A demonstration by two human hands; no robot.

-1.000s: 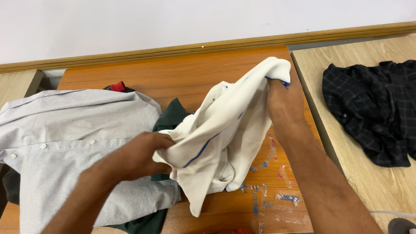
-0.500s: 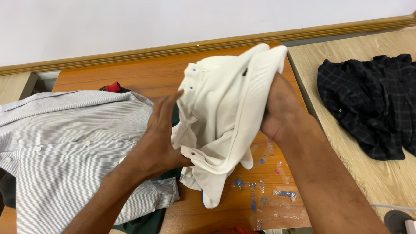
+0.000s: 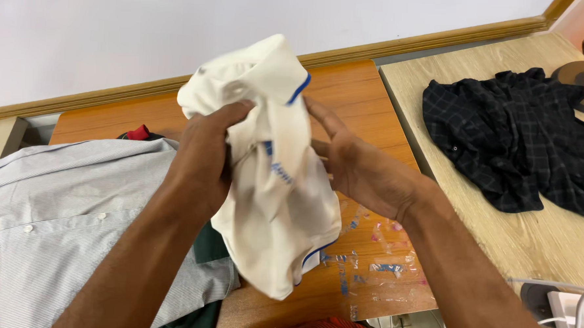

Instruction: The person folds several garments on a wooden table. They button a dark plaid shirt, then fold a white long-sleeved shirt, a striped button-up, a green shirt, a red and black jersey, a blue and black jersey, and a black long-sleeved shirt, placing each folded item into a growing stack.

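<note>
Orange desk [image 3: 348, 88] against a white wall. Left hand [image 3: 204, 157] comes in from 7 o'clock, fist bunched into the cream shirt [image 3: 275, 183]; right hand [image 3: 364, 170] from 5 o'clock, fingers spread flat on its side. Shirt hangs between them above the desk, striped shirt [image 3: 60, 219] at 9, black shirt [image 3: 510, 134] at 2.

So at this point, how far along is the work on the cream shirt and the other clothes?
Early. In hand: the cream shirt is bunched, off the table, gripped by the left hand with the right hand against its side. Nothing looks folded: the grey striped shirt lies spread over darker garments, and the black checked shirt lies crumpled on the pale table.
</note>
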